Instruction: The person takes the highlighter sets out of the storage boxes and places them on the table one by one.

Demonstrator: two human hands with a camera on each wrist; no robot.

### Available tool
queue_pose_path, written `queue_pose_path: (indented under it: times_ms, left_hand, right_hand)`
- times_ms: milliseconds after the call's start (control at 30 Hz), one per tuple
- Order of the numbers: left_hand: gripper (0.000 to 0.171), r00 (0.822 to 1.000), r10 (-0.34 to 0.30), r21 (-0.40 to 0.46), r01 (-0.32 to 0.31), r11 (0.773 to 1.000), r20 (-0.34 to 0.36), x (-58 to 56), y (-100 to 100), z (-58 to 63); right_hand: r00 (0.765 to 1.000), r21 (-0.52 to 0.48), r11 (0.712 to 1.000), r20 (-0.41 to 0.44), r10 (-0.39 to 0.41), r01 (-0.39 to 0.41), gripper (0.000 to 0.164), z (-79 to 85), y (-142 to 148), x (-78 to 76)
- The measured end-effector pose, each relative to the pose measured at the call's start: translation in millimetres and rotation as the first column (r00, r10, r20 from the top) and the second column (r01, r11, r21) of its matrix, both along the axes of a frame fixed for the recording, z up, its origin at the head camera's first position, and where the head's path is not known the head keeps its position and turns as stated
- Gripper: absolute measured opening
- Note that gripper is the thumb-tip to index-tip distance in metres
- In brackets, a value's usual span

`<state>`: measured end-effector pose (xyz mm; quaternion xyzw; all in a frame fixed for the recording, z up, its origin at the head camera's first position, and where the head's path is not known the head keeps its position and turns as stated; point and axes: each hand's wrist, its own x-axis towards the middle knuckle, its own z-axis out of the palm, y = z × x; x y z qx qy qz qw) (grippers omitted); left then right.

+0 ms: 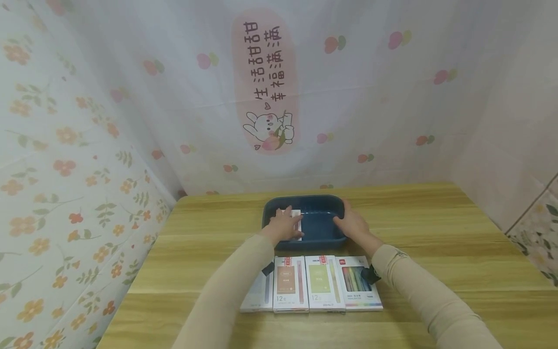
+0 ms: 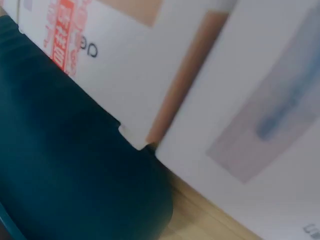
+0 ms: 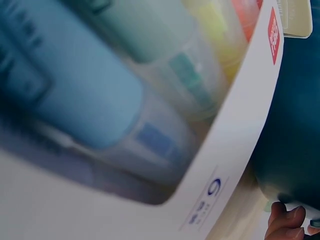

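A dark blue basin [image 1: 323, 237] stands near the back of the table. My left hand [image 1: 282, 227] reaches into its left side, fingers spread over a white box [image 1: 298, 212] lying inside. My palm and fingers hide most of that box. At the basin's right end, my right hand [image 1: 352, 223] grips the rim, with the thumb inside and the fingers outside. In the right wrist view, fingertips [image 3: 287, 222] show beside the basin's lower wall.
In front of the basin lies a row of white pen boxes: one with a blue-grey stripe [image 1: 257, 295], one orange [image 1: 286, 281], one yellow-green [image 1: 320, 278], and one with a window showing coloured pens [image 1: 357, 278]. Curtains hang behind and left of the wooden table [image 1: 196, 242].
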<state>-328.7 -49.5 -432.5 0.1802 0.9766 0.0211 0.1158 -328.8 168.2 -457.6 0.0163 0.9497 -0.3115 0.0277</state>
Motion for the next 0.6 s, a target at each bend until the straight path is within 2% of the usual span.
queue_pose_path:
  times_ms: [367,600]
  left_hand:
    - [0.057,0.998,-0.057,-0.018,0.058,0.998,0.032,-0.1,6.0,1.3]
    - [0.058,0.998,-0.03,-0.007,0.031,1.0,0.051,0.8,7.0,2.0]
  right_hand:
    - [1.0,0.002,1.0,-0.008,-0.007,0.007,0.072,-0.6,-0.4,1.4]
    - [1.0,0.006,1.0,0.008,-0.011,0.011,0.073,1.6,-0.7,1.6]
